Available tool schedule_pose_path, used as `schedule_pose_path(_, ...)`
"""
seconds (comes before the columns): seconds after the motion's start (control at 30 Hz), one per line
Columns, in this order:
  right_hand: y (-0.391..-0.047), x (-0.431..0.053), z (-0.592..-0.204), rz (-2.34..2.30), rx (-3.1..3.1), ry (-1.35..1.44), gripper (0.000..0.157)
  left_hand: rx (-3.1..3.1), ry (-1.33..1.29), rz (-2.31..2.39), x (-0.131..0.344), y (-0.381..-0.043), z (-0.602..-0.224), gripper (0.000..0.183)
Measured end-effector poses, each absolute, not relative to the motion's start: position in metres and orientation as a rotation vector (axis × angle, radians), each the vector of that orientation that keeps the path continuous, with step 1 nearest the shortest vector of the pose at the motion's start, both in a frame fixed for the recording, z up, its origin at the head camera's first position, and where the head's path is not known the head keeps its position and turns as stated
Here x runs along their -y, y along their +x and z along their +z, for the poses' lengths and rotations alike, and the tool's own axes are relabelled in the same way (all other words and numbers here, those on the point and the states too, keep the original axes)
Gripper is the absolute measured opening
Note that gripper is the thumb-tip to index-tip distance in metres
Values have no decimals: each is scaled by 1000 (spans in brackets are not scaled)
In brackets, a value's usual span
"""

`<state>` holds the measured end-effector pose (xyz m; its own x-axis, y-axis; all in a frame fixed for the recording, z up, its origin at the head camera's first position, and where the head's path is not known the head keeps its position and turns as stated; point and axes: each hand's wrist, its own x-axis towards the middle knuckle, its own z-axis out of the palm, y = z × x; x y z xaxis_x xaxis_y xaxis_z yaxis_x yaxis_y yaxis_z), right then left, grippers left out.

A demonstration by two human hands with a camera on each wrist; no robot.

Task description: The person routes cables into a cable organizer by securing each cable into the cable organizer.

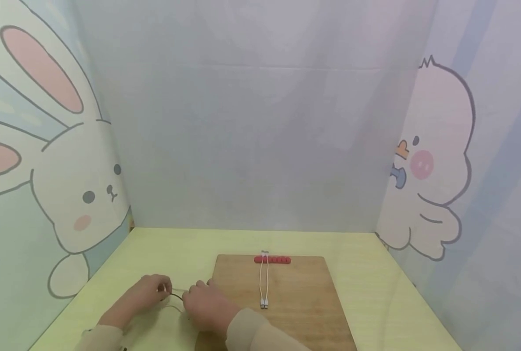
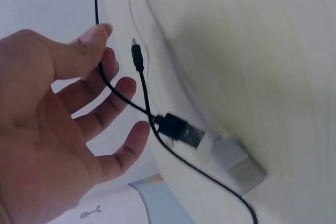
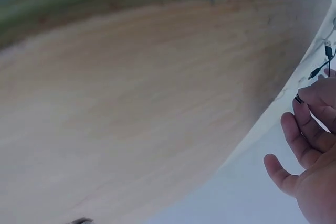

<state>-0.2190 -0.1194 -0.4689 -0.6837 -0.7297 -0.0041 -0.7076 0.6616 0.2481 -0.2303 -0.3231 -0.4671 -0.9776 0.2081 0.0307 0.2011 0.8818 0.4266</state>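
My left hand (image 1: 151,291) pinches a thin black USB cable (image 2: 123,97) between thumb and forefinger, its other fingers loosely spread. The cable's black USB plug (image 2: 179,129) and a slim black connector (image 2: 137,56) hang past the fingers, where the cable crosses itself. To the right, over the wooden board's left edge, my right hand (image 1: 210,304) pinches the same cable; a small dark bit of it (image 3: 298,99) shows between thumb and fingertip. A black stretch (image 1: 176,296) runs between both hands. Below lies a white cable with a white USB plug (image 2: 239,163) on the table.
A wooden board (image 1: 304,302) lies on the pale yellow table (image 1: 361,282). Near its far edge sits a red cable holder (image 1: 281,260), with two white cables (image 1: 267,282) running from it toward me. Printed curtains (image 1: 251,146) enclose the back and sides.
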Motion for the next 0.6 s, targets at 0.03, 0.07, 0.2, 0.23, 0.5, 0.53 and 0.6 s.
schedule_pose_path(0.03, -219, 118, -467, -338, 2773, 1197, 14, -3023, 359, 681, 327, -230, -465, 12)
schedule_pose_path(0.07, -219, 116, -465, -327, 2764, 1193, 16, -3017, 386, 674, 330, -230, -463, 12)
schedule_pose_path(0.2, -220, 108, -460, -292, 2740, 1182, 18, -3007, 482, 677, 345, -230, -454, 9)
schedule_pose_path(0.23, -220, 105, -459, -285, 2737, 1178, 18, -3008, 479, 677, 348, -229, -452, 8)
schedule_pose_path(0.5, -226, 87, -458, -266, 2716, 1160, 26, -2969, 475, 763, 373, -229, -441, 13)
schedule_pose_path(0.53, -226, 85, -456, -238, 2712, 1177, 29, -2951, 462, 798, 374, -229, -441, 16)
schedule_pose_path(0.6, -226, 81, -455, -216, 2668, 1226, 31, -2921, 411, 863, 375, -230, -440, 22)
